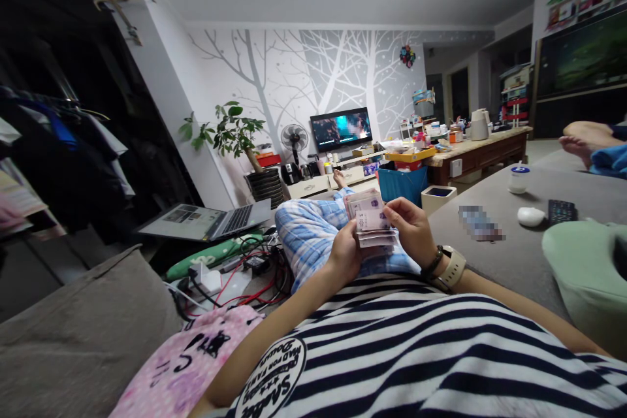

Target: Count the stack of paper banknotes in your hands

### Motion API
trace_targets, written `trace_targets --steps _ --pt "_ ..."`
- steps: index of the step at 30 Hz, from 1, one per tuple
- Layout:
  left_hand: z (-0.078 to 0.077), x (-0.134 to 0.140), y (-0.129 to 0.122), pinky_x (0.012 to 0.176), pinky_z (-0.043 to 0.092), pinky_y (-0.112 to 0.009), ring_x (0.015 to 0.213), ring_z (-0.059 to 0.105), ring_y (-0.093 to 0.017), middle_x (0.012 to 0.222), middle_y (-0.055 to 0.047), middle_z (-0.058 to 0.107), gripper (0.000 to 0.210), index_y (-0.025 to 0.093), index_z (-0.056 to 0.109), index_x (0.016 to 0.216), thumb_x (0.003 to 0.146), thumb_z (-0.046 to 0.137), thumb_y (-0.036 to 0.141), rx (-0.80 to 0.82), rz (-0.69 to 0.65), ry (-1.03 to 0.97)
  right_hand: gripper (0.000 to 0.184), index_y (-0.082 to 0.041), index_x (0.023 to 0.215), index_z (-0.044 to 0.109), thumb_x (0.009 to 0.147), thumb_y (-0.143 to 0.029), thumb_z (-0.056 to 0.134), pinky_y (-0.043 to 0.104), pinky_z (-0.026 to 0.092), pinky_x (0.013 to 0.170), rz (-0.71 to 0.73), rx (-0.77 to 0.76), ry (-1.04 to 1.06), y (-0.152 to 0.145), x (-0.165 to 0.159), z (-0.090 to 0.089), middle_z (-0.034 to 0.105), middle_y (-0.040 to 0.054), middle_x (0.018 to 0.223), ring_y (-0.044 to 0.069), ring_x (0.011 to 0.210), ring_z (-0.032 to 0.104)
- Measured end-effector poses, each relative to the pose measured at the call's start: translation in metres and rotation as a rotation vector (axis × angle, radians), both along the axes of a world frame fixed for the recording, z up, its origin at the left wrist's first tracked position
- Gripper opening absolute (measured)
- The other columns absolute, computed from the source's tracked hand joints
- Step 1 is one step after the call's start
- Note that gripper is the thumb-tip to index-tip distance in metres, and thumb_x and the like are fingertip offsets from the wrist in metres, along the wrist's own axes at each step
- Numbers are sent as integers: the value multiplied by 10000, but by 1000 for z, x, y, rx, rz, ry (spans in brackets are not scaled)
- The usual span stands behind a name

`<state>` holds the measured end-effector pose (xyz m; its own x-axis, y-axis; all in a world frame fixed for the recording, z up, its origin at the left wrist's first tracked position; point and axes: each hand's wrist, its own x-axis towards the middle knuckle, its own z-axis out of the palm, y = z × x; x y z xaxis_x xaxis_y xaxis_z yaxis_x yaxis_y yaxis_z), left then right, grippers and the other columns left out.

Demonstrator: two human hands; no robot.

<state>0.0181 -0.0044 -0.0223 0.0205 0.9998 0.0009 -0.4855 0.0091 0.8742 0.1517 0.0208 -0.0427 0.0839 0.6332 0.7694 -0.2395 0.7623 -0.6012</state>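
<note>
A bundle of pale purple banknotes (371, 220) is held above my lap, some notes standing up at the back and others folded down in front. My left hand (347, 253) is closed around the lower left side of the bundle, with the thumb on the front. At the right edge, my right hand (410, 227) pinches a note between thumb and finger; its other fingers are curled in. A pale watch (453, 266) and a dark bracelet (433, 262) are on my right wrist. Blue plaid trousers (306, 222) cover my legs under the notes.
To my left are an open laptop (196, 222), tangled cables (259, 281) and a pink cushion (196, 359). On the grey sofa at right lie a blurred-out flat item (480, 223), a white rounded object (531, 216) and a green neck pillow (582, 261). Another person's foot (578, 149) shows at far right.
</note>
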Motion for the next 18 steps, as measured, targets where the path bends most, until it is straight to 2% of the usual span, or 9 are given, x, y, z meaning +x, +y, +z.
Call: trace_targets --steps 9,15,18 --pt "2 -1 -2 778 633 -395 818 769 -265 873 -129 792 390 66 709 1194 994 421 237 2 -34 -1 385 -220 669 593 883 -529 674 301 377 602 -41 20 -22 0 2 0 498 -32 598 140 592 436" --pt "3 0 -1 719 621 -349 650 734 -225 733 -89 756 366 55 709 1141 1012 439 266 -17 14 9 424 -224 719 651 906 -604 624 313 393 578 11 -12 -35 -1 2 -1 609 -2 583 156 557 487" --pt "3 1 -1 744 620 -349 688 744 -233 746 -92 760 364 51 705 1149 1011 432 248 -10 20 14 456 -224 682 638 896 -627 630 315 398 586 -3 -13 -52 -2 2 0 607 -1 559 153 549 480"
